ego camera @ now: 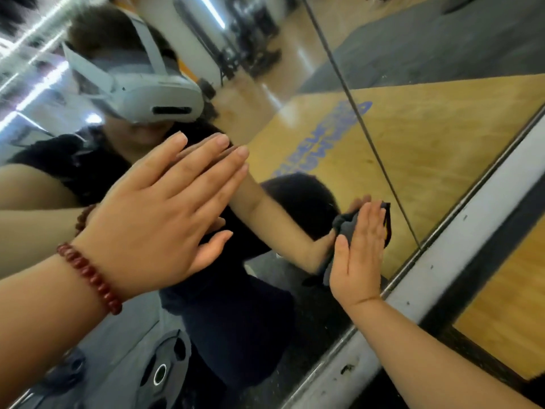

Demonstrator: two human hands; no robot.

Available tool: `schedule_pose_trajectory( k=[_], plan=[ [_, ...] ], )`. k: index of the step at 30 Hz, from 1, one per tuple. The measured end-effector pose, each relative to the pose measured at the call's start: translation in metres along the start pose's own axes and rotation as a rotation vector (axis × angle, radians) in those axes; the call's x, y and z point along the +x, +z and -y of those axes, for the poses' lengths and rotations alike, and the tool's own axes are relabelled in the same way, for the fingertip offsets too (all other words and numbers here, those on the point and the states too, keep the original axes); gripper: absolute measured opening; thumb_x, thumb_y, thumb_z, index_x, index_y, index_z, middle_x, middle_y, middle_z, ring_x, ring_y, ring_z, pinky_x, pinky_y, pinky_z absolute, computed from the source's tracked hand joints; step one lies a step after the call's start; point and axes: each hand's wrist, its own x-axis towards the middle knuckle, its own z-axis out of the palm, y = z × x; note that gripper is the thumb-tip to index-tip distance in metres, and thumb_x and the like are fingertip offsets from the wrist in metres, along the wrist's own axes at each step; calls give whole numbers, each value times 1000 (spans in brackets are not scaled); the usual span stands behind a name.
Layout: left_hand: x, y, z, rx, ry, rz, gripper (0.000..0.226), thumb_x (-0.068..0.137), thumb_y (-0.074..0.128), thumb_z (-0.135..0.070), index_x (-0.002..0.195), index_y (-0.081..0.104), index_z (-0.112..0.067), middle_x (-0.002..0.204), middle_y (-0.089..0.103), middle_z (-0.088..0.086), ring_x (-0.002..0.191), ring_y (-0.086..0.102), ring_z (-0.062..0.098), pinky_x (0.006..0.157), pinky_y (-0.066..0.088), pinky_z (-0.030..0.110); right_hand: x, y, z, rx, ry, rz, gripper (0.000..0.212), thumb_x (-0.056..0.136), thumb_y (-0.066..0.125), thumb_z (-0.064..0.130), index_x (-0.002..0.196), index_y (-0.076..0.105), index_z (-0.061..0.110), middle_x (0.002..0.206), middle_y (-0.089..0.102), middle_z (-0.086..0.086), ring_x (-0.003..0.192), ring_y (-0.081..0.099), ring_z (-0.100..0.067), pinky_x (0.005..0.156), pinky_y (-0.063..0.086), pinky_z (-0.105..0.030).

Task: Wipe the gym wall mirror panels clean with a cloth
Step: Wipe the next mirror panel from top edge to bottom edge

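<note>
my right hand (358, 255), fingers (373, 219) flat together, presses the cloth (345, 224) low on the mirror (398, 160); my bare left hand (156, 214), fingers straight, risks smudging it.

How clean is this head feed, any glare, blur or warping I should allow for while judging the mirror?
Head view: ceiling-light streaks glare in the mirror at upper left; wide-angle warping tilts the mirror frame and panel seam; the reflected background is soft, the left hand slightly blurred; the right hand pressing the dark cloth reads sharper.
</note>
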Motion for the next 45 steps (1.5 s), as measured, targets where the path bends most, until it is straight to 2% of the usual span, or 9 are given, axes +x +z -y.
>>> schedule_pose_trajectory(
  k=[4, 11, 16, 18, 25, 31, 35, 38, 45],
  plan=[
    [9, 1, -17, -27, -5, 2, 76, 94, 42, -47, 151, 31, 2, 159, 27, 17, 149, 21, 34, 122, 14, 50, 0, 5, 13, 66, 164, -39, 63, 102, 19, 43, 152, -3, 14, 161, -6, 0, 150, -12, -8, 123, 2, -46],
    [33, 15, -56, -36, 4, 29, 73, 96, 39, -46, 152, 31, -1, 160, 25, 15, 149, 21, 33, 122, 12, 49, 42, -5, 32, -36, -271, -6, 63, 104, 20, 44, 156, 5, 11, 162, 3, 0, 152, -4, -19, 124, 3, -43],
    [35, 18, -60, -1, -7, 29, 71, 98, 36, -45, 153, 27, 0, 161, 22, 15, 150, 19, 33, 121, 13, 50, 35, -8, -35, 212, 519, -163, 62, 102, 24, 34, 157, 8, 10, 165, 1, -4, 152, -2, -17, 124, 0, -38],
    [34, 19, -62, 11, -8, 34, 71, 99, 35, -44, 153, 27, 0, 161, 22, 15, 150, 20, 33, 121, 14, 51, 19, -3, -30, 252, 631, -147, 65, 101, 23, 38, 157, 4, 12, 166, -1, -6, 153, -2, -16, 124, -1, -38],
    [41, 21, -79, -31, -84, 0, 70, 96, 41, -40, 152, 30, 1, 161, 24, 15, 149, 20, 34, 123, 9, 50, 10, 7, 8, 42, 10, -44, 67, 101, 30, 38, 154, 4, 6, 161, 0, -5, 152, -6, -18, 122, -6, -31],
    [52, 26, -104, -73, -138, 7, 69, 94, 43, -35, 151, 31, 1, 161, 23, 15, 149, 19, 35, 123, 7, 50, 47, -16, -25, 198, 542, -115, 70, 104, 34, 42, 157, -2, 14, 165, -8, -2, 152, -11, -19, 124, -5, -41],
    [56, 31, -119, -104, -139, -2, 68, 92, 47, -28, 151, 31, 2, 160, 24, 16, 149, 20, 34, 122, 11, 50, 11, 2, 22, 143, 228, -41, 78, 98, 26, 57, 153, -7, 12, 161, -14, 2, 152, -14, -18, 121, -11, -30],
    [54, 35, -119, -100, -136, -28, 68, 92, 46, -25, 152, 28, 3, 161, 24, 16, 149, 22, 33, 121, 16, 49, 20, 2, 20, 71, -46, -16, 72, 104, 20, 52, 153, -3, 5, 162, -8, -8, 153, -6, -25, 124, -1, -40],
    [56, 37, -123, -113, -187, -54, 67, 94, 45, -25, 152, 27, 3, 160, 24, 15, 149, 23, 31, 121, 18, 46, 69, -18, 18, 61, -127, -51, 63, 102, 35, 26, 151, 15, -8, 161, 7, -17, 151, 4, -27, 123, 10, -46]
  ],
)
